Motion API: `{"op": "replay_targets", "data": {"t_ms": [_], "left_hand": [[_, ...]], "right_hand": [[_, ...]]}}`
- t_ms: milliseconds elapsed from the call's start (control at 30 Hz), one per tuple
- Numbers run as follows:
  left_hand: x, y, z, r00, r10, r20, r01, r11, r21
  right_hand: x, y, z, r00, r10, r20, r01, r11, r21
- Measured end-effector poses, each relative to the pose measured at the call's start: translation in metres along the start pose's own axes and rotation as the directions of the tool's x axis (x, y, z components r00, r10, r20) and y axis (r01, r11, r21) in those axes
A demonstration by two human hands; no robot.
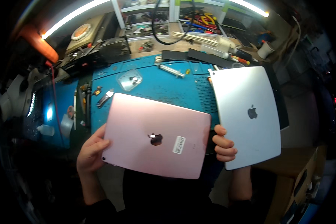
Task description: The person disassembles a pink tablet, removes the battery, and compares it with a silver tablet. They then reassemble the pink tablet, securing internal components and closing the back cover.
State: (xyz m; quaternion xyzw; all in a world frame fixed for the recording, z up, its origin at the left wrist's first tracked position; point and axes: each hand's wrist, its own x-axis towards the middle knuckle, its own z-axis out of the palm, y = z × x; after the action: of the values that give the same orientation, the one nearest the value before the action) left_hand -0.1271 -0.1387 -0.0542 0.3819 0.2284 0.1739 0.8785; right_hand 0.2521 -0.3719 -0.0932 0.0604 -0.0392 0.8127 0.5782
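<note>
My left hand grips a pink tablet by its left edge, thumb on top. The tablet's back faces up, with a dark logo and a small white barcode sticker. In my right hand is a silver tablet, also back side up and tilted more upright. My right fingers curl over its left edge, while the rest of that hand is hidden behind it. Both tablets are held above the front of a blue work mat, a narrow gap between them.
On the mat lie a clear plastic dish with small parts, a syringe and a metal clip-like tool. Shelves at the back hold pliers and other tools. A small white bottle is at the left; a cardboard box stands lower right.
</note>
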Motion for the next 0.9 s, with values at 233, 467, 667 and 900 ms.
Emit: {"op": "replay_targets", "data": {"t_ms": [233, 467, 667, 900], "left_hand": [[0.006, 0.004, 0.004, 0.999, -0.043, 0.015, 0.044, 0.999, -0.015], [0.004, -0.002, 0.003, 0.999, 0.009, -0.041, -0.009, 1.0, 0.006], [0.007, 0.0, 0.015, 0.994, 0.004, -0.111, -0.002, 1.0, 0.016], [0.007, -0.005, 0.008, 0.992, 0.046, -0.114, -0.042, 0.998, 0.044]], "right_hand": [[0.001, 0.004, 0.004, 0.999, -0.022, 0.026, 0.022, 1.0, -0.014], [0.001, 0.003, 0.008, 0.998, -0.007, -0.066, 0.005, 1.0, -0.031], [0.002, 0.01, 0.001, 0.999, -0.05, -0.01, 0.051, 0.995, 0.089], [0.006, 0.016, -0.014, 0.992, -0.059, 0.107, 0.037, 0.981, 0.193]]}}
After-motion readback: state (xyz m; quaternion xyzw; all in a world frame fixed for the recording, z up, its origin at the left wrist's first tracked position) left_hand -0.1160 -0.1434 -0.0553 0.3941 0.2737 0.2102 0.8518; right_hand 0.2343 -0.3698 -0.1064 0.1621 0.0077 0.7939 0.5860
